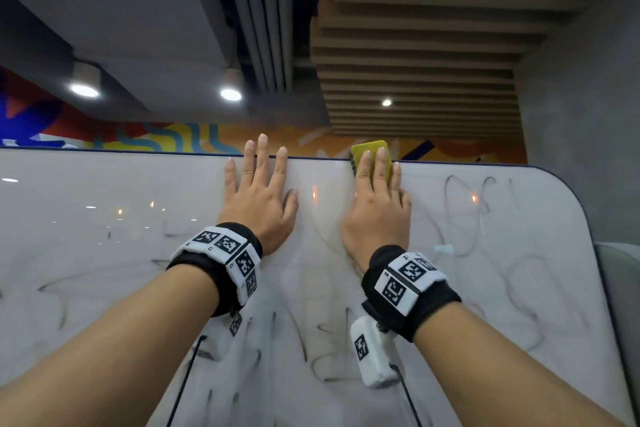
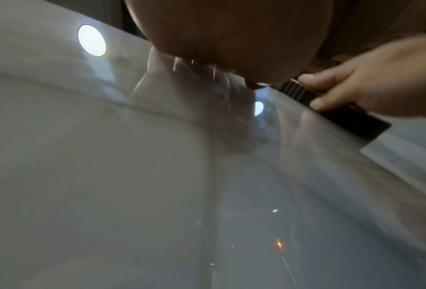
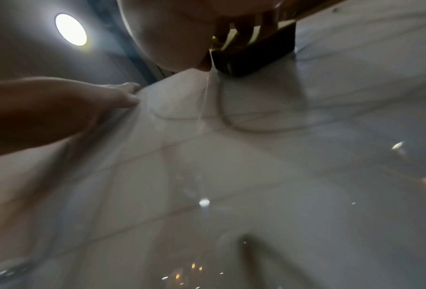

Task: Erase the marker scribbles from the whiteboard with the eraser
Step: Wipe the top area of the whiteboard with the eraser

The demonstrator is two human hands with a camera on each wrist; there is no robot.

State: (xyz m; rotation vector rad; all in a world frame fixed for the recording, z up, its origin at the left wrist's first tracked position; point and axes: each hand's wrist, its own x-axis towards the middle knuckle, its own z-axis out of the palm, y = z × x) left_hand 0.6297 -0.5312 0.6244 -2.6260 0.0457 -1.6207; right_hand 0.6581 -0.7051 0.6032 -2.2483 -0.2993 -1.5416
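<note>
A glossy whiteboard (image 1: 104, 218) fills the lower part of the head view, with grey marker scribbles (image 1: 464, 218) on its right side and lower middle. My right hand (image 1: 375, 204) holds a yellow eraser (image 1: 370, 154) with a dark felt base against the board at its top edge. In the right wrist view the eraser (image 3: 256, 56) sits flat on the board under my fingers. My left hand (image 1: 258, 198) lies flat on the board with fingers spread, just left of the eraser. In the left wrist view the right hand (image 2: 380, 82) pinches the eraser's dark side (image 2: 343, 115).
The board's top edge (image 1: 138, 151) has a dark rim, and its right corner (image 1: 568, 191) is rounded. A concrete wall (image 1: 581, 114) stands to the right. Behind the board is a colourful mural (image 1: 104, 135), with ceiling lights above.
</note>
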